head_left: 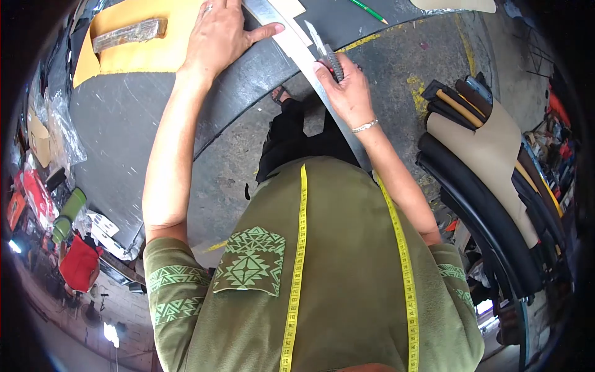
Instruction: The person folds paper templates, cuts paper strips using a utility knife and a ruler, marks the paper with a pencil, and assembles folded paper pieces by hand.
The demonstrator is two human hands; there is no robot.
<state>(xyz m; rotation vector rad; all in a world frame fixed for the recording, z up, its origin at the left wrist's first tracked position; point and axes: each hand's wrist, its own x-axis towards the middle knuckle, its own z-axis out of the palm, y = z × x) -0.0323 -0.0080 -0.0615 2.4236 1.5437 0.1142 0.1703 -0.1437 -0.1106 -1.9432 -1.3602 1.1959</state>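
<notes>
My left hand (218, 37) lies palm down at the table's top edge, its thumb stretched out onto a long metal ruler (291, 44). Its fingertips run out of view at the top. The ruler slants from the table past the edge toward my body. In my right hand (348, 93) is a utility knife (332, 59), blade out and pointing up and away, close beside the ruler. A yellow-tan sheet (139, 62) lies left of my left hand, with a tape-wrapped block (130, 36) on it. A pale strip (290, 7) shows beside the ruler.
The dark table (124, 118) curves around my left and front. A green pencil (370, 11) lies near its far edge. To my right hang rolls and sheets of black and beige material (483, 146). A yellow measuring tape (302, 223) hangs over my shirt. A person in red (79, 263) is at far left.
</notes>
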